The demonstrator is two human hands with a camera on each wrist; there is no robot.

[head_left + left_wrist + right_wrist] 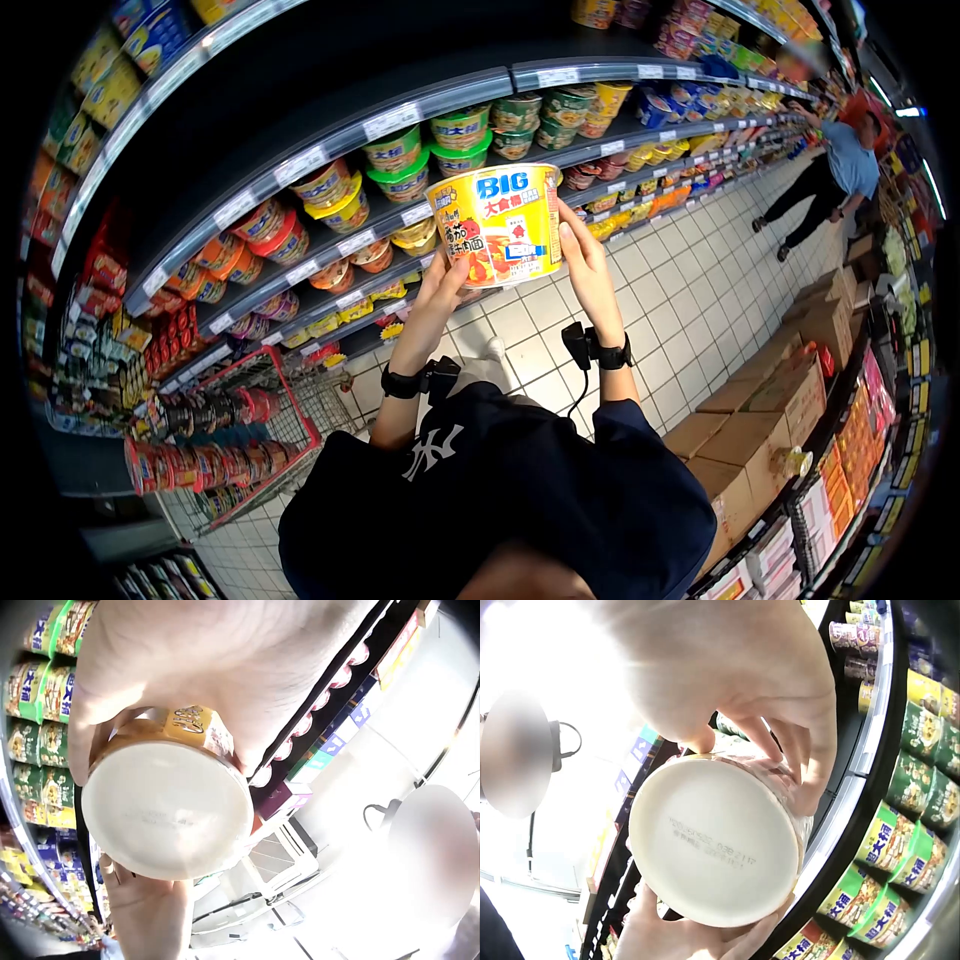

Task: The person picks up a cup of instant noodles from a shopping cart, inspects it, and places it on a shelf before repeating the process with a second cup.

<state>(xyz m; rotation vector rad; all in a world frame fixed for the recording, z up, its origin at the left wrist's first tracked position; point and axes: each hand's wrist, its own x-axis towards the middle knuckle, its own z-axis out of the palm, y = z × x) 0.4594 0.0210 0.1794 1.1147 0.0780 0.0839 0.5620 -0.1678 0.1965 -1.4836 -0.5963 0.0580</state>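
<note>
A big yellow instant noodle cup (pixel 500 228) is held up in front of the shelf, its printed side facing the head camera. My left hand (pixel 437 290) grips its left side, the thumb on the front. On the other side, my right hand (pixel 590 262) holds it with the thumb near the front edge and the fingers behind. Both wrist views look at the white base of the noodle cup (pixel 714 841), which has stamped print. In the left wrist view, the fingers of my left hand (pixel 217 660) curl round the wall just above the base (pixel 169 814).
Shelves (pixel 390 120) of noodle cups curve along the left and back. A red-edged shopping cart (pixel 300 420) with stacked cups stands at the lower left. Cardboard boxes (pixel 740 440) line the right side of the aisle. Another person (pixel 850 165) stands farther down the tiled floor (pixel 660 310).
</note>
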